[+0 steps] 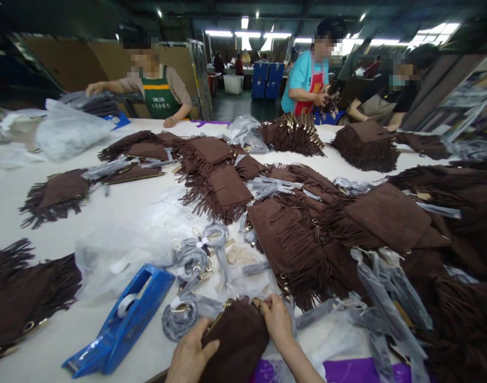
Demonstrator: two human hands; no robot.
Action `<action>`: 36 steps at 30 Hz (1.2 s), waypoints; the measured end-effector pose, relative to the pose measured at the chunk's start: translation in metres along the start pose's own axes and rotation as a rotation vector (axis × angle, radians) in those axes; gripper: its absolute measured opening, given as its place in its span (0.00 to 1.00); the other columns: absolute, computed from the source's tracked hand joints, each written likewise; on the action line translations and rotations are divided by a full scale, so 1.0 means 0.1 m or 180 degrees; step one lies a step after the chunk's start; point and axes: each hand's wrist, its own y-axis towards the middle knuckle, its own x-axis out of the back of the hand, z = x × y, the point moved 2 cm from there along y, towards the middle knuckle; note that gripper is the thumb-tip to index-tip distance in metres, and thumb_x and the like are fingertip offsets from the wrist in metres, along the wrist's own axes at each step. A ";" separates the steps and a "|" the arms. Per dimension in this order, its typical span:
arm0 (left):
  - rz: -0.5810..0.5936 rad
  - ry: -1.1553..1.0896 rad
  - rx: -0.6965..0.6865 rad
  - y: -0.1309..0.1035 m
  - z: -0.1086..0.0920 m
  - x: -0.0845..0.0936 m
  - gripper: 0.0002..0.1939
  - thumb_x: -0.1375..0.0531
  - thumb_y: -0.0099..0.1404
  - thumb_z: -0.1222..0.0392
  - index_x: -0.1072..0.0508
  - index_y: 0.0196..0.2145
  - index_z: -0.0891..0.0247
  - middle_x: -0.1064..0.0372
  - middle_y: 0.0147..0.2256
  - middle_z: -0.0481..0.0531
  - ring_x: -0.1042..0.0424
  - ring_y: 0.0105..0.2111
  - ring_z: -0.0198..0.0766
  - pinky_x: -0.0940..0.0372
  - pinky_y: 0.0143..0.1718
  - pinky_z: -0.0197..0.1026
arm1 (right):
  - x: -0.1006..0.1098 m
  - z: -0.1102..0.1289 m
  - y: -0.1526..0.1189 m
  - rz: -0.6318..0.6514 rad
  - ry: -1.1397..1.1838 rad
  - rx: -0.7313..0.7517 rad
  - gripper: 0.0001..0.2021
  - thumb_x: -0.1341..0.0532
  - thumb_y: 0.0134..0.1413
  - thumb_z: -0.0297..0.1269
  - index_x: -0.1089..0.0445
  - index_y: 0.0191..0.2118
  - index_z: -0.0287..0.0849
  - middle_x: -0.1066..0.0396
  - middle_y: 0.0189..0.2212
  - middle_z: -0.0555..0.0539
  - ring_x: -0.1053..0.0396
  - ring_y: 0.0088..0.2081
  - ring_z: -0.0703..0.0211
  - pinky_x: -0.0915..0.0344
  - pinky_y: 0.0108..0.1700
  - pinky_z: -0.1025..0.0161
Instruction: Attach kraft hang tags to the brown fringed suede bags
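Note:
A dark brown suede-like bag [239, 340] lies at the table's front edge between my two hands. My left hand [193, 354] grips its left side, the thumb on top of the material. At the bag's upper right corner, the fingers of my right hand [273, 318] are pinched on the edge, near a small metal fitting. Just beyond the bag are coiled straps in plastic [191, 260] with gold-coloured clips. Another wrapped coil [179, 318] sits close to my left hand.
A blue tape dispenser [127, 319] stands to the left. Fringed brown bags [291, 239] are heaped across the middle and right, with plastic-wrapped straps [387, 292] among them. Across the white table [12, 202], three people work, one in a green apron [159, 96].

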 end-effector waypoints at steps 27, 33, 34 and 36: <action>-0.0834 -0.0220 -0.0971 0.06 -0.33 0.02 0.14 0.45 0.57 0.53 0.28 0.38 0.62 0.28 0.36 0.55 0.31 0.39 0.45 0.39 0.43 0.46 | 0.58 -0.17 -0.18 0.1191 0.3621 -0.0851 0.27 0.32 0.24 0.56 0.44 0.19 0.41 0.51 0.12 0.61 0.60 0.13 0.78 0.66 0.17 0.71; 0.1287 -0.3299 0.0978 0.13 -0.78 -0.31 0.29 0.41 0.47 0.36 0.30 0.32 0.67 0.30 0.27 0.53 0.33 0.25 0.35 0.46 0.23 0.34 | 0.54 -0.05 -0.36 0.1603 0.3791 -0.0630 0.26 0.31 0.29 0.56 0.44 0.20 0.41 0.49 0.12 0.60 0.60 0.13 0.78 0.66 0.17 0.71; 0.1258 -0.3654 0.1152 0.15 -0.81 -0.34 0.30 0.38 0.43 0.36 0.30 0.32 0.67 0.30 0.27 0.52 0.33 0.25 0.34 0.46 0.23 0.33 | 0.51 -0.05 -0.39 0.1645 0.3783 -0.0596 0.26 0.31 0.29 0.56 0.44 0.20 0.41 0.49 0.12 0.60 0.60 0.12 0.78 0.66 0.17 0.71; 0.0895 -0.4006 0.1358 0.19 -0.81 -0.34 0.29 0.33 0.36 0.42 0.31 0.30 0.67 0.32 0.25 0.49 0.35 0.23 0.32 0.47 0.22 0.32 | 0.47 -0.09 -0.43 0.1710 0.3719 -0.0507 0.26 0.31 0.31 0.56 0.43 0.20 0.41 0.47 0.12 0.60 0.59 0.12 0.78 0.66 0.16 0.71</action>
